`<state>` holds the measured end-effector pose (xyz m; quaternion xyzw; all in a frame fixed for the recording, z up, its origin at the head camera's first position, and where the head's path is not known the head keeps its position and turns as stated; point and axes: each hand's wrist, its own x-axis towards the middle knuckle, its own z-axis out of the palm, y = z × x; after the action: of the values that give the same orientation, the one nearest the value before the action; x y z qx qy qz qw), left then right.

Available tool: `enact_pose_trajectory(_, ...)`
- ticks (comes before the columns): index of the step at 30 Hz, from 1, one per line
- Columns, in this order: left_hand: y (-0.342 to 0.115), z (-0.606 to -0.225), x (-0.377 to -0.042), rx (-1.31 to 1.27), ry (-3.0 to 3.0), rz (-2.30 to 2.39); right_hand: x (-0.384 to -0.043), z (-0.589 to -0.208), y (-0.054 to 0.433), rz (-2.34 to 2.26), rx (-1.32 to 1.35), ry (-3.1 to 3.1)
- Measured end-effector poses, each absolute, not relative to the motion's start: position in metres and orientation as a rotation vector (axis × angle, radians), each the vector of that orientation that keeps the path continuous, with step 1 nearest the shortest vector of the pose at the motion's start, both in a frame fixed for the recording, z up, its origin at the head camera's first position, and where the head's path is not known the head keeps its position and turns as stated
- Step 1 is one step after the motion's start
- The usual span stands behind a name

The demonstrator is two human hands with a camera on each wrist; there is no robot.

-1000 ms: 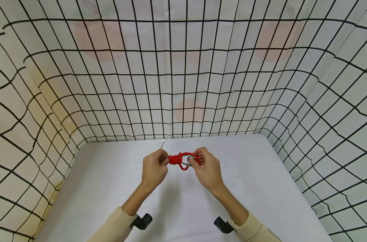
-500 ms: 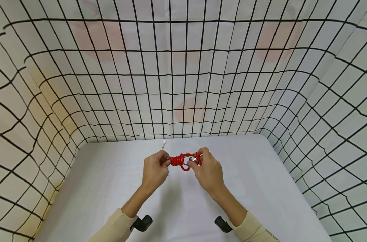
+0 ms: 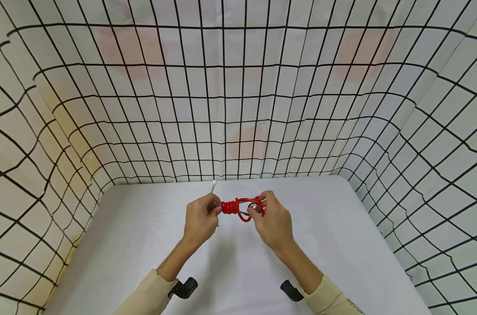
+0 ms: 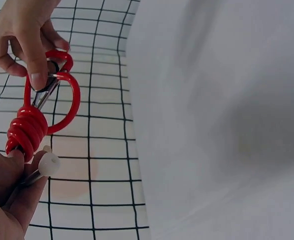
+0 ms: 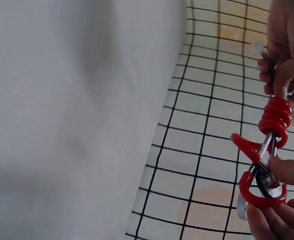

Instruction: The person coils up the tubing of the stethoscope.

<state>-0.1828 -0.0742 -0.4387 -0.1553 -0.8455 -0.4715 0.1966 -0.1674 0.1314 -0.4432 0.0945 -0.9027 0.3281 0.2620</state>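
Observation:
Above the table's middle, both hands hold a stethoscope (image 3: pixel 229 207). Its red tubing (image 4: pixel 28 129) is wound in tight turns around the metal ear tubes, with looser loops on the right side. My left hand (image 3: pixel 200 218) pinches the metal ear tubes at the left end of the coil. A white ear tip (image 4: pixel 49 164) juts out past those fingers; the other ear tip is mostly hidden. At the opposite end, my right hand (image 3: pixel 274 223) grips the round metal chestpiece (image 5: pixel 271 186) between thumb and fingers, where a red loop (image 5: pixel 262 201) passes around it.
A white-covered table (image 3: pixel 325 245) lies below the hands. Black netting (image 3: pixel 238 109) over pale walls rises at the back and both sides. Dark wrist cameras show on the left sleeve (image 3: pixel 144 293) and right sleeve (image 3: pixel 329 297).
My right hand has shifted slightly to the right with the chestpiece, and the coil has moved a little right too. The left hand keeps nearly the same place and hold.

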Motion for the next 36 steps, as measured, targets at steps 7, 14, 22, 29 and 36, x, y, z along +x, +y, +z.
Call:
enact_pose_trajectory(7, -0.074, -0.440, -0.182, -0.438, -2.367, -1.322, -0.169, -0.440, 0.132, 1.021, 0.168, -2.463)
enact_pose_trajectory(14, -0.077, -0.440, -0.185, -0.435, -2.384, -1.301, -0.168, -0.445, 0.133, 0.908, 0.234, -2.428)
enact_pose_trajectory(22, -0.080, -0.444, -0.186, -0.407, -2.411, -1.289, -0.167, -0.457, 0.139, 0.956, 0.197, -2.450)
enact_pose_trajectory(29, -0.079, -0.446, -0.182, -0.335, -2.431, -1.364, -0.169, -0.448, 0.144, 1.268, 0.105, -2.631)
enact_pose_trajectory(36, -0.083, -0.449, -0.183, -0.297, -2.451, -1.431, -0.176, -0.436, 0.163, 1.943, -0.005, -2.718)
